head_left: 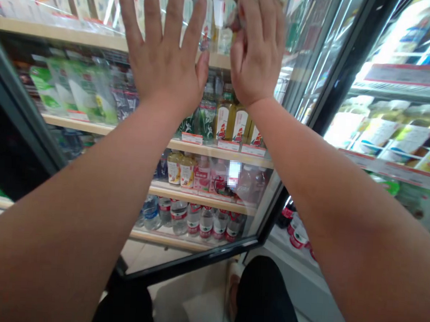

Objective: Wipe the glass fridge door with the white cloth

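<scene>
Both my arms reach up in front of a glass fridge door (90, 173) that stands swung out. My left hand (163, 56) is raised flat with its fingers stretched out and spread, palm toward the glass, holding nothing. My right hand (258, 52) is beside it, a little to the right, fingers together and extended upward past the top of the picture; I cannot see whether it touches anything. Behind the glass stand shelves of drink bottles (235, 123) with price tags.
The black door frame (194, 262) runs along the bottom edge above my dark trousers (265, 300). Water bottles (197, 220) fill the lowest shelf. A second cooler (395, 128) with lit shelves stands on the right. Pale floor tiles lie below.
</scene>
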A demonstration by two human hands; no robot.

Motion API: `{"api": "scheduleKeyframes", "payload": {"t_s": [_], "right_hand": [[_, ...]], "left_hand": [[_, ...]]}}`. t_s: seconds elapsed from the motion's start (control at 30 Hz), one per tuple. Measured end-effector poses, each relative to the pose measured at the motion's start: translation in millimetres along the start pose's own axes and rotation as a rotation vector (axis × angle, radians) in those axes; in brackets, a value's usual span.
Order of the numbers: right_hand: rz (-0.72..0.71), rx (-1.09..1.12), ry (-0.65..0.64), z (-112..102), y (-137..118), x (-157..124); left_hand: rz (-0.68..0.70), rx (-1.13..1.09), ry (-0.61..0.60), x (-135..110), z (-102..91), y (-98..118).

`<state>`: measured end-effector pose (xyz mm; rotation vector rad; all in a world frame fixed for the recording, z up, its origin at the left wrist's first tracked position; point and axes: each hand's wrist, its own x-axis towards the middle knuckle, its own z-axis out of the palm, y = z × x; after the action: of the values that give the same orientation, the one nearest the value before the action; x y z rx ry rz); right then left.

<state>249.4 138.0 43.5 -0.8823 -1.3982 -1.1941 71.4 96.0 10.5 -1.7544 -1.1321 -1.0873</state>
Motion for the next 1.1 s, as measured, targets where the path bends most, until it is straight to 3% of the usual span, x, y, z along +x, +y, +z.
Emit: {"api": "scheduleKeyframes", "payload": {"t_s": [0.07, 0.2, 0.27, 0.4, 0.47, 0.67, 0.87, 1.0, 1.1], "right_hand": [[-0.050, 0.048, 0.009, 1.5, 2.0, -1.4], [0.145, 0.044, 0.146, 15.8, 12.5, 1.8], [0.145, 0.043, 0.160, 18.0, 14.6, 2.1], [-0.129, 0.058, 0.005, 5.8, 9.0, -3.4], [-0.197, 0.103, -0.043, 4.0, 9.2, -4.7], [0.009, 0.119, 0.187, 23.3, 21.4, -0.5], [-0.098, 0.084, 0.046, 3.6, 5.5, -8.8], [-0.002, 0.145, 0.181, 17.2, 16.0, -5.3], [-0.001, 0.178, 0.126, 25.0, 21.3, -4.3]], "left_hand": [[0.017, -0.029, 0.013, -3.3, -4.8, 2.5], [0.032, -0.051, 0.013, -8.1, -10.8, 4.6], [0.026, -0.055, 0.009, -8.5, -11.0, 4.4], [0.027, -0.067, 0.020, -6.8, -9.4, 3.5], [0.029, -0.043, 0.013, -5.5, -8.5, 3.4], [0.023, -0.022, 0.006, -3.1, -4.1, 4.0], [0.035, -0.043, 0.036, -6.1, -4.3, 2.5], [0.023, -0.004, -0.006, -5.8, -9.0, 4.4], [0.021, 0.029, -0.002, -3.0, -7.0, 4.3]]}}
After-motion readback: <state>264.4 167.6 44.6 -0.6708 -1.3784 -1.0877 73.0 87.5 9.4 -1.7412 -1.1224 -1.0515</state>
